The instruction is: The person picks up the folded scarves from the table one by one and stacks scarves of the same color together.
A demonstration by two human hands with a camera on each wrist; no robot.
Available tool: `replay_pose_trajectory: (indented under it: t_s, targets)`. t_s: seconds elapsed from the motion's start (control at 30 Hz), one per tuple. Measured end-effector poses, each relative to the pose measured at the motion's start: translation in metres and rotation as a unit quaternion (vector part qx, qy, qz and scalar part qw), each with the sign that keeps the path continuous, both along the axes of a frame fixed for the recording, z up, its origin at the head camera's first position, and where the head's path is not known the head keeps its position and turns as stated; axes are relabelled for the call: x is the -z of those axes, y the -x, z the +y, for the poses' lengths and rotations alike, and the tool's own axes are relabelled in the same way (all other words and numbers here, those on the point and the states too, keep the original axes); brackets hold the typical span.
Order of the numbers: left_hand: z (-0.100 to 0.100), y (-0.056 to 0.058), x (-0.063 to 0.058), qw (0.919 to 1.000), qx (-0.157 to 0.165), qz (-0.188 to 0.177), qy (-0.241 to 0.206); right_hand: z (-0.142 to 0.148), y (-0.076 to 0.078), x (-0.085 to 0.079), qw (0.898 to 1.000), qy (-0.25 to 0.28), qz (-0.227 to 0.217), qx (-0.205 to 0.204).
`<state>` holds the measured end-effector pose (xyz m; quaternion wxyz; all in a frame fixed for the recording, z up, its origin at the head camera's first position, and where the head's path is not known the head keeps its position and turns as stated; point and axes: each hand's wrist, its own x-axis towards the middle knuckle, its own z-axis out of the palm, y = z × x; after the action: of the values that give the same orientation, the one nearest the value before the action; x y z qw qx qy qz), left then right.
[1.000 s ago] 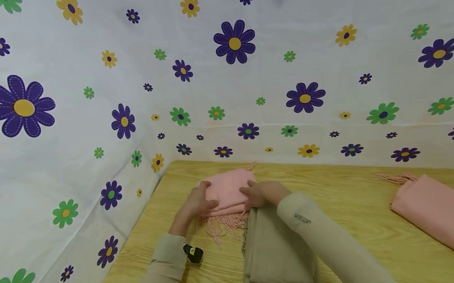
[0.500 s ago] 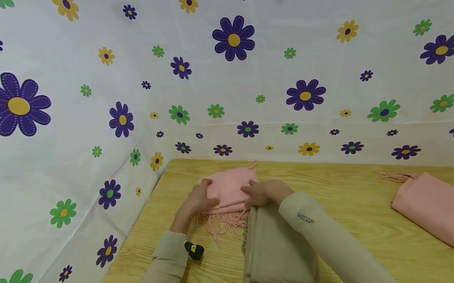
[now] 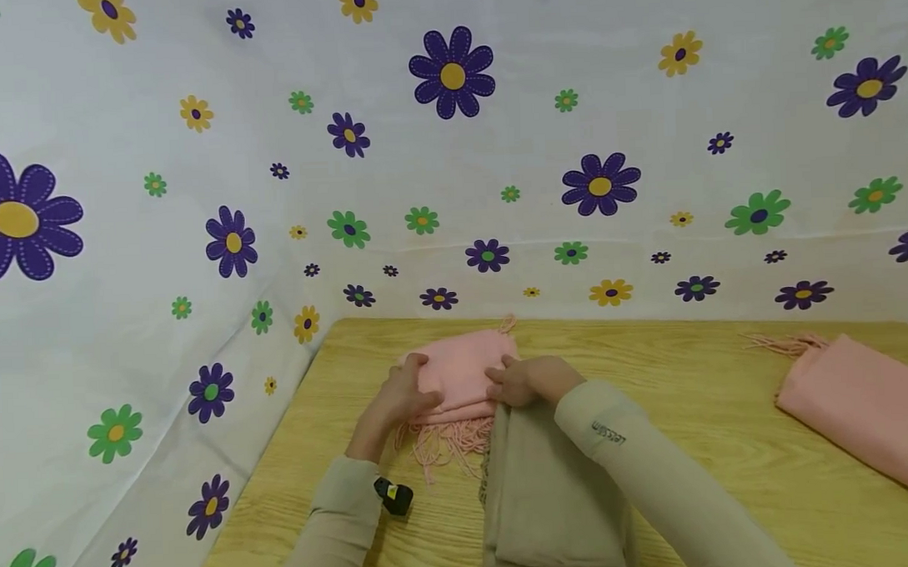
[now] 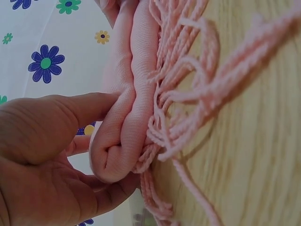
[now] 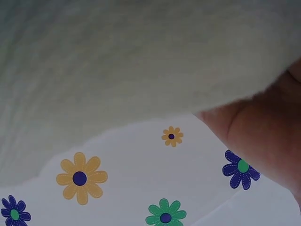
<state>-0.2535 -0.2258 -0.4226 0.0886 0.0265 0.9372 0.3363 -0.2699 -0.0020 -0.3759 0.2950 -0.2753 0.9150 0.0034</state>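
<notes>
A folded pink scarf (image 3: pixel 460 362) with a fringe lies at the far left part of the table, between both hands. My left hand (image 3: pixel 398 398) grips its left end; in the left wrist view the thumb lies on the thick folded edge (image 4: pixel 124 103) and the fingers reach round the other side. At the right end, my right hand (image 3: pixel 528 379) holds the scarf with thumb and fingers, some of them hidden. A folded grey-beige scarf (image 3: pixel 555 497) lies just below the right hand. Blurred pale cloth (image 5: pixel 117 75) covers most of the right wrist view.
Another folded pink scarf (image 3: pixel 867 415) with fringe lies at the right of the wooden table (image 3: pixel 698 400). Flower-printed white cloth (image 3: pixel 390 185) hangs behind and at the left. A small black device (image 3: pixel 394 496) sits by the left cuff.
The head view has shifted slightly, so the backdrop sits further left. Both hands keep their hold at the ends of the pink scarf, with hardly any movement.
</notes>
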Motion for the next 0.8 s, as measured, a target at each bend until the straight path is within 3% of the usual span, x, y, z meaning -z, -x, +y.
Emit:
replay_pose_trajectory:
  t_s: [0.17,0.4,0.6,0.8]
  targets:
    - [0.005,0.004,0.000,1.0000,0.001,-0.007,0.001,0.004,0.002,-0.001,1.000,-0.017,0.004,-0.022]
    - [0.012,0.006,-0.002,0.9999,0.005,-0.010,0.003,0.010,0.001,-0.003,0.999,0.009,-0.014,0.034]
    - [0.015,0.008,-0.003,0.9998,0.010,-0.015,0.005,0.014,-0.001,-0.004,0.998,0.012,-0.015,0.055]
    - [0.018,0.010,-0.002,0.9999,0.011,-0.012,0.002,0.015,-0.001,-0.005,0.999,0.005,-0.013,0.050]
